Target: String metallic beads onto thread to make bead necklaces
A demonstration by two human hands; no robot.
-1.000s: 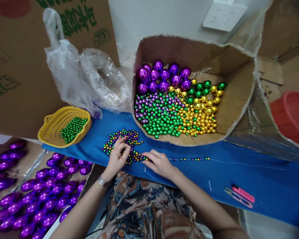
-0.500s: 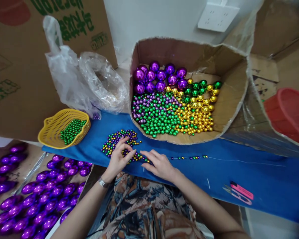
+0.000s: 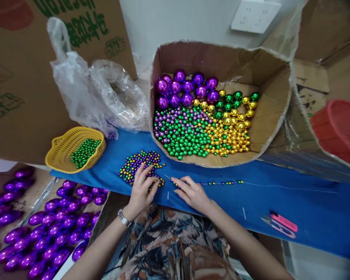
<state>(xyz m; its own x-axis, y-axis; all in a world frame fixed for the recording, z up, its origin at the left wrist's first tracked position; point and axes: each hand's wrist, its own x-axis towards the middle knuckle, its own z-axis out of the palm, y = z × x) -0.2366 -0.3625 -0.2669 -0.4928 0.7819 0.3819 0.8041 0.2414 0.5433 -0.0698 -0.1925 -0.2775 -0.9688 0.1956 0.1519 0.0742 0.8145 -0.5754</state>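
Observation:
A heap of small green, gold and purple beads [image 3: 138,161] lies on the blue cloth. My left hand [image 3: 142,188] rests at the heap's near edge, fingers curved and spread, thumb apart from the forefinger; no bead shows in its grip. To its right, my right hand [image 3: 194,194] pinches the beaded string [image 3: 212,183] near its left end. A thin pale tip of it sticks out past my fingertips toward the heap. Several beads sit in small groups along the string, and its bare tail runs far to the right. My right fingers hide part of the strung beads.
Behind stands a cut-down cardboard box [image 3: 221,48] of larger and smaller beads. A yellow basket [image 3: 54,159] with green beads is at left, beside clear plastic bags [image 3: 72,85]. Scissors [image 3: 280,227] and a pink cutter [image 3: 284,221] lie right. Purple ornaments [image 3: 52,233] fill the lower left.
My hands have drawn slightly apart; the right one has shifted a little right. The thin tip of the string now shows between them, and my left fingers have spread over the beads.

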